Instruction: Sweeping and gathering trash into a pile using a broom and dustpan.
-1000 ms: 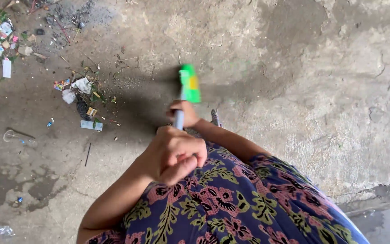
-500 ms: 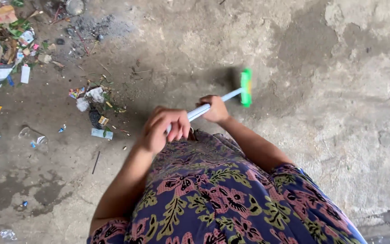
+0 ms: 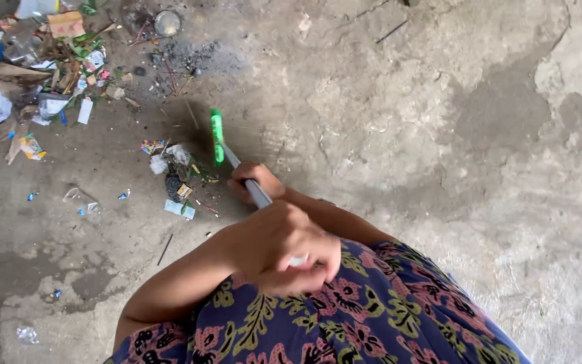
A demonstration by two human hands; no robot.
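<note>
The left hand is clenched around the upper end of the broom handle, close to the body and over the floral garment. The right hand is farther down the same handle, fingers wrapped around the grey shaft. Both arms converge on the handle from the lower part of the view.

From the right hand, the handle runs up and to the left to the green broom head, which sits edge-on against the concrete floor. The broom head lies beyond both hands, well apart from the left hand and near the right one.

Just to the left of the broom head lies a small cluster of litter: scraps of paper, wrappers and bits of leaf, with a pale flat wrapper at its lower edge. A thin dark stick lies on the floor below that cluster.

Farther out, at the upper left, is a larger rubbish pile of cardboard, leaves, plastic and paper. A round grey lid-like object lies at the pile's right edge. Clear plastic scraps lie between the two heaps. The floor is cracked, patchy and stained darker at the lower left.
</note>
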